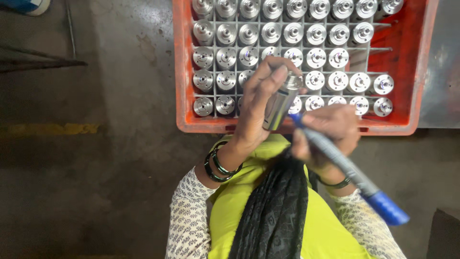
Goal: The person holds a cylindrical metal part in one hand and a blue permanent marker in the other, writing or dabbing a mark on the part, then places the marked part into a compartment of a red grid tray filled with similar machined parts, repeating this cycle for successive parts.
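Blue marker (352, 170) tip touches shiny steel cylinder (282, 100), tilted.

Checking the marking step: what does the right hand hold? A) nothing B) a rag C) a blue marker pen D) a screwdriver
C: the right hand grips a blue marker pen, its tip near the metal cylinder held in the left hand over the orange crate.
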`<move>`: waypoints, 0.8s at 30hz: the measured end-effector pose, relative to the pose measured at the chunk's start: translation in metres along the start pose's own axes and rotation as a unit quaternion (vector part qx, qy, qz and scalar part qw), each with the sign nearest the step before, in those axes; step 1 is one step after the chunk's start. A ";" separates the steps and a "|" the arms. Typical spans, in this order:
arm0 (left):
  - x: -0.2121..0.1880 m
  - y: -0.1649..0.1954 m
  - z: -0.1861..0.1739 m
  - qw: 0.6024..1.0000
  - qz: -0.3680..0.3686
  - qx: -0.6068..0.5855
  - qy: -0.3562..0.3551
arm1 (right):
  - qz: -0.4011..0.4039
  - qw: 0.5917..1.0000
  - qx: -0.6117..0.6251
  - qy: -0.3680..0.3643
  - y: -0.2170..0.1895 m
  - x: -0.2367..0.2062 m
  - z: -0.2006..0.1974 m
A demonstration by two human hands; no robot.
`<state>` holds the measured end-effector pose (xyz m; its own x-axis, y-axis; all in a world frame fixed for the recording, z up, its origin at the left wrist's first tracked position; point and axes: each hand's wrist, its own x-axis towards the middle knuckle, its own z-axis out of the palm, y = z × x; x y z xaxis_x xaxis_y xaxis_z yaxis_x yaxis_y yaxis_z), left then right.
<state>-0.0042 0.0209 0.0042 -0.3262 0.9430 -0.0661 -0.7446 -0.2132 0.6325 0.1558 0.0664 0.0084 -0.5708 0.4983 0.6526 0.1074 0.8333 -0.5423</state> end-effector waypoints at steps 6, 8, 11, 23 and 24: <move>0.000 -0.007 -0.002 1.000 0.014 -0.016 -0.009 | 0.025 0.999 0.028 0.031 0.001 -0.003 -0.001; 0.001 -0.009 -0.004 1.000 0.013 -0.014 0.000 | 0.015 0.998 0.020 0.051 0.003 0.002 0.003; 0.003 -0.010 -0.007 1.000 0.012 -0.008 0.004 | -0.022 0.999 0.018 0.034 0.001 0.003 0.009; 0.068 0.013 0.046 0.790 0.243 0.502 -0.255 | 0.126 0.924 0.048 0.359 0.056 -0.026 -0.052; 0.085 0.007 0.052 0.767 0.270 0.511 -0.277 | 0.130 0.917 0.056 0.372 0.058 -0.026 -0.055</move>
<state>-0.0070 0.1131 0.0432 0.0828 0.8118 0.5780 0.3503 -0.5667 0.7457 0.2215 0.1147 -0.0113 0.1808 0.7376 0.6505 0.0523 0.6533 -0.7553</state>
